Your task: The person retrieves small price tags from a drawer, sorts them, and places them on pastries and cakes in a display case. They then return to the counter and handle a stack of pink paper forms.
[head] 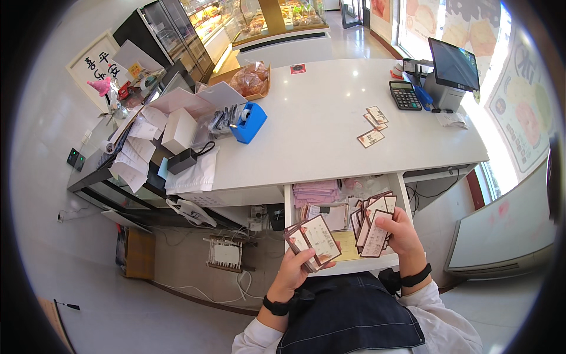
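Observation:
Over an open drawer (345, 269), my left hand (295, 265) grips a stack of brown-bordered paper cards (319, 241) with handwriting on them. To its right, my right hand (400, 230) holds a second, fanned bunch of similar cards (376, 234). Inside the drawer lie pink slips (316, 191), a bundle of papers (338, 216) with a black clip, and a yellow sheet (349, 248), partly hidden by the cards. A few more cards (371, 137) lie overlapping on the white counter (300, 132).
At the counter's left stand a blue tape dispenser (249, 123), a white box (179, 130), a black case (182, 161) and loose papers. A calculator (405, 94) and a monitor (454, 64) are at the right. A small stool (225, 253) and cables lie below.

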The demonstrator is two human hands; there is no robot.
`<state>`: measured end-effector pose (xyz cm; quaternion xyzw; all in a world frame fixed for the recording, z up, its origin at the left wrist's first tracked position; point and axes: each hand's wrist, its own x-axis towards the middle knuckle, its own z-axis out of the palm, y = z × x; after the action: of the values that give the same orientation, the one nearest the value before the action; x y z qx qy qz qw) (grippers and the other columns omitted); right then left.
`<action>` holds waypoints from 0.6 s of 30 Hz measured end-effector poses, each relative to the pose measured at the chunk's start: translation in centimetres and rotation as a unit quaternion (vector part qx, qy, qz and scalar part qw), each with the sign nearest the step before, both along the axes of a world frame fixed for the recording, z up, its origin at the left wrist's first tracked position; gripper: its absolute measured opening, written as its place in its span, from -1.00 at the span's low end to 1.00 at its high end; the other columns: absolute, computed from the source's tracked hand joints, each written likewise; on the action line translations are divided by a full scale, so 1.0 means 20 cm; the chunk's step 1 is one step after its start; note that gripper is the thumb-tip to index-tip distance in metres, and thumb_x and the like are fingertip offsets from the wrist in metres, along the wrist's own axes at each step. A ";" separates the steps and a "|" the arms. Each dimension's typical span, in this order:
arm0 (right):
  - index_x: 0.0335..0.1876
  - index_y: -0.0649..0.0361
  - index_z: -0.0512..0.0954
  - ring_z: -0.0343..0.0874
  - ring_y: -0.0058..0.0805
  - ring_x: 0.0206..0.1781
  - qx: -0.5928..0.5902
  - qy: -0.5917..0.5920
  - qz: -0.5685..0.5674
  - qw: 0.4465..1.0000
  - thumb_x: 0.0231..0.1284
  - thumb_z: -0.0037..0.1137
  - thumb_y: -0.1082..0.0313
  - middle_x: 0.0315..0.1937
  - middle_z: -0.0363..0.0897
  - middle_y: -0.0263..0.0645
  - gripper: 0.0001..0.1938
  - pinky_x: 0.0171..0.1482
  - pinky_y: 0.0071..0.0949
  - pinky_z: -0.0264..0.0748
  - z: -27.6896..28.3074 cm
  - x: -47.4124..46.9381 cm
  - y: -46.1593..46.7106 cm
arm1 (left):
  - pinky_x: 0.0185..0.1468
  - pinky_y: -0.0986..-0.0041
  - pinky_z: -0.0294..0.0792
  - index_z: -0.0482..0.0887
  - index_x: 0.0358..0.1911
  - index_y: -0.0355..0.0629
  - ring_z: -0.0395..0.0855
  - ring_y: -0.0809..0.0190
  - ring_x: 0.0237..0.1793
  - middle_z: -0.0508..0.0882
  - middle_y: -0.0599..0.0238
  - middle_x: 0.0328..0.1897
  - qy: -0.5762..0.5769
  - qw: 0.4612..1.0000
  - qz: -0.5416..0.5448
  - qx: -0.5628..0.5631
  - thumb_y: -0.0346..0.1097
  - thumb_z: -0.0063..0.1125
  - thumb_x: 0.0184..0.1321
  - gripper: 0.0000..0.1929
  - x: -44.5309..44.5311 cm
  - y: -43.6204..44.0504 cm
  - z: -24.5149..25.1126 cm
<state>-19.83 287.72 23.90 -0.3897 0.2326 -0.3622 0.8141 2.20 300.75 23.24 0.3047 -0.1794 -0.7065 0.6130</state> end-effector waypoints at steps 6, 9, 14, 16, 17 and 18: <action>0.03 0.33 0.46 0.58 -0.58 -0.10 -0.058 0.115 0.039 0.991 0.17 0.12 0.49 -0.11 0.60 -0.25 -0.69 -0.05 -0.53 0.53 -0.01 0.13 0.09 | 0.06 0.07 0.53 0.13 0.30 -0.24 0.51 -0.04 0.14 0.41 0.02 0.22 -0.132 0.991 -0.009 0.005 -0.48 -0.11 0.30 -0.50 -0.02 -0.01 0.00; 0.05 0.34 0.45 0.58 -0.57 -0.09 -0.055 0.111 -0.016 0.992 0.17 0.11 0.49 -0.10 0.60 -0.25 -0.68 -0.04 -0.53 0.52 -0.02 0.14 0.06 | 0.06 0.06 0.53 0.14 0.30 -0.23 0.51 0.00 0.13 0.42 0.05 0.21 -0.059 0.998 -0.006 -0.014 -0.47 -0.06 0.29 -0.49 -0.02 -0.01 0.01; 0.05 0.35 0.45 0.63 -0.47 -0.12 0.006 0.006 -0.057 0.998 0.16 0.08 0.51 -0.09 0.60 -0.19 -0.68 -0.06 -0.46 0.57 0.02 0.03 -0.02 | 0.03 0.09 0.55 0.17 0.27 -0.24 0.55 0.07 0.08 0.49 0.08 0.13 -0.024 0.999 -0.034 0.016 -0.48 0.02 0.25 -0.48 0.01 0.00 0.01; 0.05 0.35 0.44 0.63 -0.47 -0.12 0.010 -0.004 -0.042 0.999 0.16 0.09 0.51 -0.09 0.60 -0.19 -0.68 -0.07 -0.46 0.58 0.02 0.02 -0.01 | 0.00 0.12 0.58 0.22 0.24 -0.25 0.58 0.08 0.02 0.52 0.10 0.09 -0.089 0.996 -0.013 0.021 -0.48 0.02 0.25 -0.52 0.01 0.00 0.00; 0.05 0.34 0.44 0.63 -0.47 -0.12 0.008 -0.027 -0.034 0.999 0.16 0.09 0.50 -0.09 0.60 -0.19 -0.67 -0.07 -0.46 0.58 0.02 0.03 0.00 | -0.02 0.14 0.59 0.24 0.23 -0.26 0.60 0.09 -0.01 0.53 0.10 0.07 -0.110 0.994 -0.001 0.005 -0.48 0.02 0.26 -0.53 0.01 0.00 -0.01; 0.04 0.35 0.44 0.62 -0.48 -0.12 -0.010 -0.010 -0.018 1.000 0.16 0.12 0.48 -0.09 0.60 -0.19 -0.67 -0.08 -0.47 0.58 0.01 0.05 0.02 | -0.04 0.19 0.60 0.26 0.21 -0.26 0.61 0.11 -0.03 0.54 0.12 0.06 -0.122 0.992 0.005 0.015 -0.48 0.03 0.25 -0.55 0.00 0.00 -0.02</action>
<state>-18.79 288.09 24.19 -0.3898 0.2275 -0.3828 0.8061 2.30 300.65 22.82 0.3988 -0.2405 -0.6634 0.5857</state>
